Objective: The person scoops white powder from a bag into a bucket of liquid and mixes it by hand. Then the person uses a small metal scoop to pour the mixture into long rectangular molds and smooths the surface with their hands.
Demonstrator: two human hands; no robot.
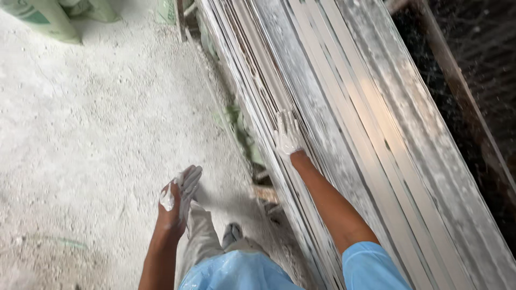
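My right hand, coated in white powder, rests flat with fingers spread on the upper edges of a stack of long dusty white boards that lean on edge and run from top centre to bottom right. My left hand, also smeared white, hangs free above the floor with its fingers loosely extended and nothing in it. My legs and one shoe show below, beside the foot of the stack.
A pale, powder-covered floor fills the left side. Green and white sacks lie at the top left. A wooden beam and a dark area border the boards on the right. Wood blocks sit under the stack.
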